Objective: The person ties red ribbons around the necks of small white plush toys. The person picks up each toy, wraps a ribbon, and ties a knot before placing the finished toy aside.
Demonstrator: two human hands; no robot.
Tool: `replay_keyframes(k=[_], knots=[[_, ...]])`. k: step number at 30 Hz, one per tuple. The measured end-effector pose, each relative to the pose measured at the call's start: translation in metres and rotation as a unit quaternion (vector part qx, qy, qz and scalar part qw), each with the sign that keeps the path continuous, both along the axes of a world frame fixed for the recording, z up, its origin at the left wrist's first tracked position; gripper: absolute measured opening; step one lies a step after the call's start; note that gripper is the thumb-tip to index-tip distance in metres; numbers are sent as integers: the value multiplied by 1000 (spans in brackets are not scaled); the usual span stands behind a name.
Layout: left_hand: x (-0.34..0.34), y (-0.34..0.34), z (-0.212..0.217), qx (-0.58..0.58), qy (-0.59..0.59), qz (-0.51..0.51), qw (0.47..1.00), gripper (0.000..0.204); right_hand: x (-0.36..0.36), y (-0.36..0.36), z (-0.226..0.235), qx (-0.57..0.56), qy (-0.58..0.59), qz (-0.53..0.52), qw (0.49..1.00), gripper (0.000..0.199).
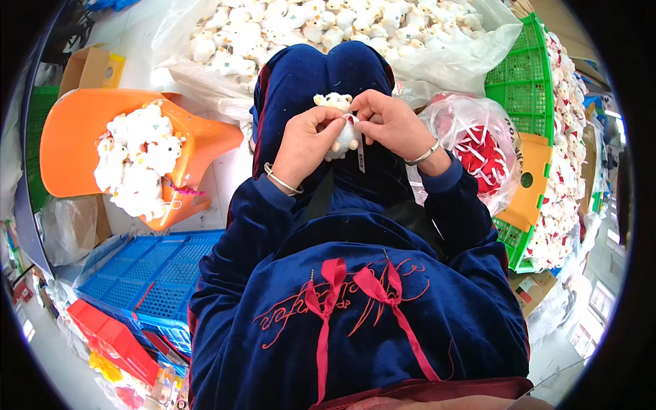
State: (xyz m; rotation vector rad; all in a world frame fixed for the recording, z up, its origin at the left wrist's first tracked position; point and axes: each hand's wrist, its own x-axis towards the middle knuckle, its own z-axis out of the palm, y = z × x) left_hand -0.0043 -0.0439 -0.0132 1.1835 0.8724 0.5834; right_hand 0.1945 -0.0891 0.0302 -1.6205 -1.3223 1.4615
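Note:
Above my lap is a small white plush toy (333,102), with dark marks on its head and a pale body. My left hand (307,140) is closed on it in a pinch, thumb and fingers at its neck. From the other side my right hand (394,127) pinches at the same spot, where a little red-and-white ribbon (352,119) shows between the fingertips. The fingers hide most of the ribbon and the toy's neck. A narrow white tag (361,158) hangs beside the toy's body.
Beyond my knees lies a large plastic sheet heaped with white plush toys (301,27). At left, an orange stool (75,137) carries several more, near blue crates (157,273). On the right are a clear bag of red-and-white cloth pieces (482,160) and a green crate (523,82).

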Motion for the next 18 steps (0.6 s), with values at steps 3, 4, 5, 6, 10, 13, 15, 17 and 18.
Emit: replay_keyframes(k=[3,4,5,6,10,13,15,17,18], knots=[[-3,1,0,0,1,-10,1000,18,0,0,-13,12,88,-10,996,20],[-3,2,-1,2,6,-15,1000,18,0,1,-13,41,40,-3,998,17],[-4,3,-2,1,6,-19,1000,18,1,1,-12,69,-9,4,998,15],[-4,4,-3,1,6,-24,1000,18,1,2,-11,98,-56,10,994,13],[-6,6,-3,48,30,-46,997,19,-2,11,-5,182,-166,30,969,9],[-8,7,-4,81,27,-67,994,16,-4,19,3,183,-188,55,963,13],[-8,8,-5,95,35,-60,993,17,-6,25,8,170,-200,84,961,15],[-6,8,-3,103,45,-58,992,17,-7,30,8,134,-205,101,964,15],[-5,8,-1,105,51,-58,992,17,-8,32,8,116,-208,110,965,14]])
